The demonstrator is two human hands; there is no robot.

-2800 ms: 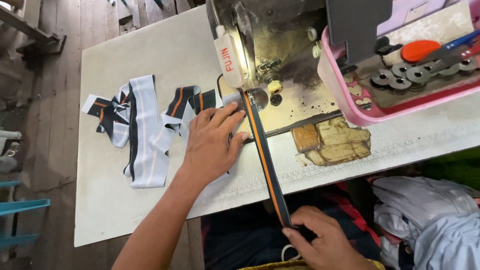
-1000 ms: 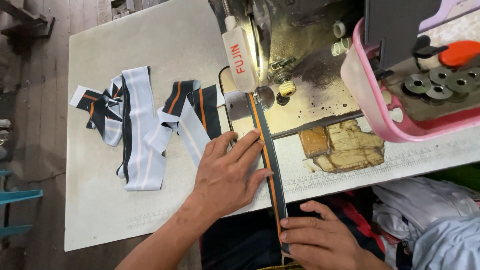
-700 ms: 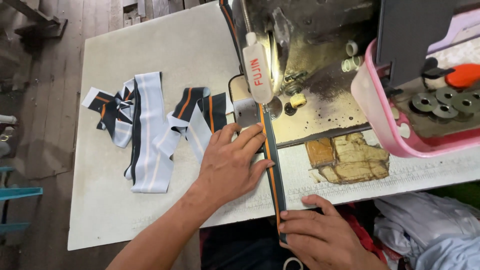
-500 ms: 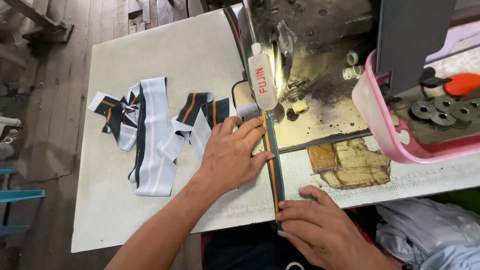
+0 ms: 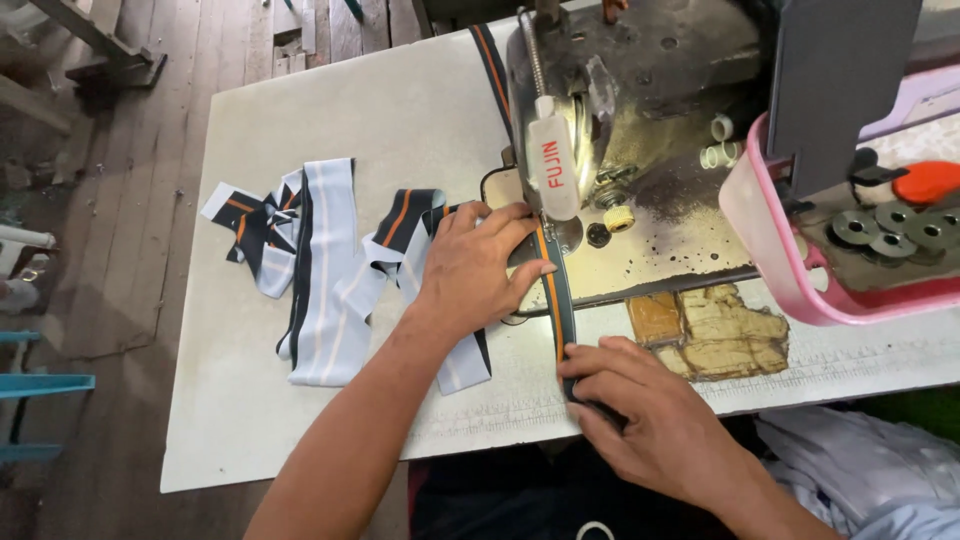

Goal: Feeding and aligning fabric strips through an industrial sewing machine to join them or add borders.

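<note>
Left hand (image 5: pixel 478 268), fingers flat, presses the striped strip (image 5: pixel 556 300) at frame centre beside the sewing machine (image 5: pixel 600 130); right hand (image 5: pixel 640 420), now nearer the machine, pinches the strip's lower end.

A pale work table (image 5: pixel 300 420) stood on a floor of worn grey wooden planks (image 5: pixel 130 240) in soft daylight. A bright blue frame (image 5: pixel 40 385) showed at the left edge, and weathered timber pieces (image 5: pixel 90 40) lay at the upper left.
</note>
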